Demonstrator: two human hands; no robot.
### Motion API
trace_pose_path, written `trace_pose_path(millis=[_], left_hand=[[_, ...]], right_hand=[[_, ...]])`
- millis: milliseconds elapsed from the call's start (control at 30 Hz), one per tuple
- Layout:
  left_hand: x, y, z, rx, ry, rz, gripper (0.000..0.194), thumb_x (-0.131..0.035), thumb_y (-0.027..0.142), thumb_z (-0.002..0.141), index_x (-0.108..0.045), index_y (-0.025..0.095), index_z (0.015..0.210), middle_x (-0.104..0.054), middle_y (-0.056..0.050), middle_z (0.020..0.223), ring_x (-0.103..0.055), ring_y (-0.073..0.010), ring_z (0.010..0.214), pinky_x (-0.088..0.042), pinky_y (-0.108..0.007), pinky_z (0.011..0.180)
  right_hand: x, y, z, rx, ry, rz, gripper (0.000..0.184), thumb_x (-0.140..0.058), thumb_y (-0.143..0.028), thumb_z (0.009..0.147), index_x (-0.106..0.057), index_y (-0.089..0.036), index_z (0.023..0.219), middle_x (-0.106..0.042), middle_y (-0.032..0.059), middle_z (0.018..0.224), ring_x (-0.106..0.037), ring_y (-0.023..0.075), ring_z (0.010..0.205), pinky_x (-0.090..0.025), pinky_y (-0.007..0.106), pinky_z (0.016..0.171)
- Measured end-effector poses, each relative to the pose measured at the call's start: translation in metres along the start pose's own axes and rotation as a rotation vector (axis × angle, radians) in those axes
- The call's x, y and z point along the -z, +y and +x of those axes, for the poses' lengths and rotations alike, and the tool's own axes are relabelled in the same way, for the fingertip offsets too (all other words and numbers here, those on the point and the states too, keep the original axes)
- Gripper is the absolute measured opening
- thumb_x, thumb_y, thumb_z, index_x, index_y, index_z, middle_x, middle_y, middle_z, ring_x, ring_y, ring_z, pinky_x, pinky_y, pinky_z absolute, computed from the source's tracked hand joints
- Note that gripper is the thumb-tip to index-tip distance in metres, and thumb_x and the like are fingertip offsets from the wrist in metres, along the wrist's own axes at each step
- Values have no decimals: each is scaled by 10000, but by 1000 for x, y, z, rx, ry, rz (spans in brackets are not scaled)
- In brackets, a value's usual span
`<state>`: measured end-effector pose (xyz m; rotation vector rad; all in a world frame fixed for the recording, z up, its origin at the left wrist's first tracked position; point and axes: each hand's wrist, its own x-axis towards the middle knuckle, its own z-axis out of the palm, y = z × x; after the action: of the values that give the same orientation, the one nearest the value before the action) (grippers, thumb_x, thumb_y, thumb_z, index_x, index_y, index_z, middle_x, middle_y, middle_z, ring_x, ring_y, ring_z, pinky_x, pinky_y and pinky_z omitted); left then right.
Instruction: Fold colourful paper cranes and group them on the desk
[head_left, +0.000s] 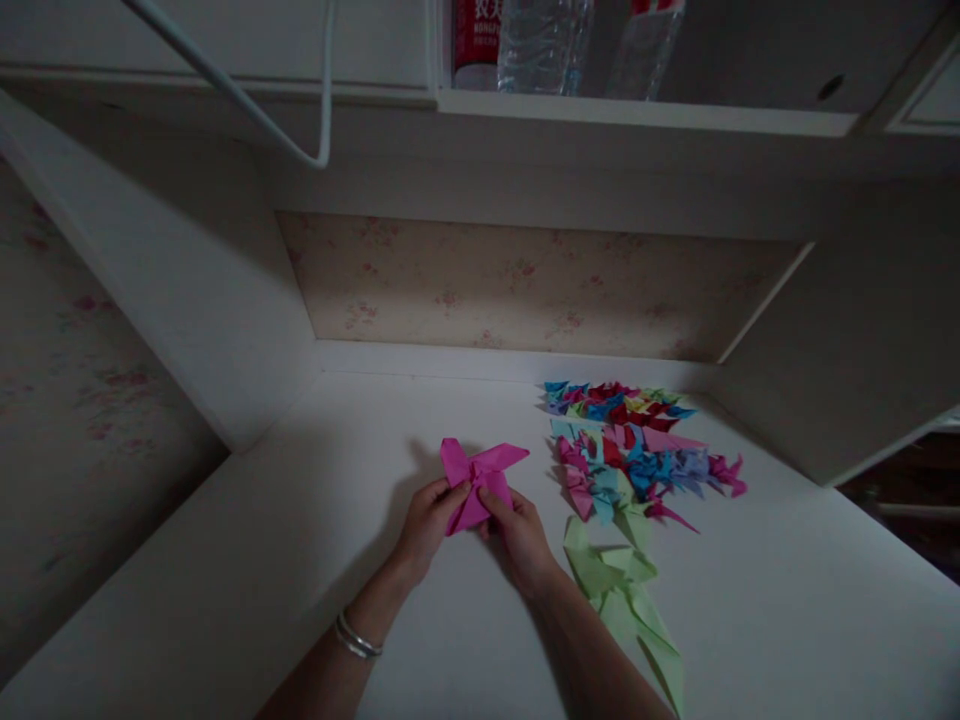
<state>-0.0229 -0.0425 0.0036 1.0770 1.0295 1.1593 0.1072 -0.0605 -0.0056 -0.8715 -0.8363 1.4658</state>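
Two hands [426, 518] [523, 535] | pinching folded pink paper [476, 474] | held directly between them

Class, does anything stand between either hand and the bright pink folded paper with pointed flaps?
Nothing visible does: the left hand and the right hand both hold the bright pink folded paper directly. The pale green folded paper lies to the right, out of the way.

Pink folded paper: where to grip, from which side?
Probably pinch the pink folded paper near its middle, from the near side, thumbs on top: its far flaps splay outward and look thin, so may bend. The left hand and right hand hold it that way now.
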Motion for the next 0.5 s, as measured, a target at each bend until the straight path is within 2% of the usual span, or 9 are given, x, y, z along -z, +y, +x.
trace_pose_path(millis=[500], left_hand=[[-1,2,0,4,-6,7,386,-644,450,756,-710,99,903,-680,-66,775,-588,-184,711,-432,-264,646]], right_hand=[[0,-4,0,13,-21,-49,323,-661,-416,796,-576,-146,643,-530,-11,536,-420,99,506,-296,252,522]])
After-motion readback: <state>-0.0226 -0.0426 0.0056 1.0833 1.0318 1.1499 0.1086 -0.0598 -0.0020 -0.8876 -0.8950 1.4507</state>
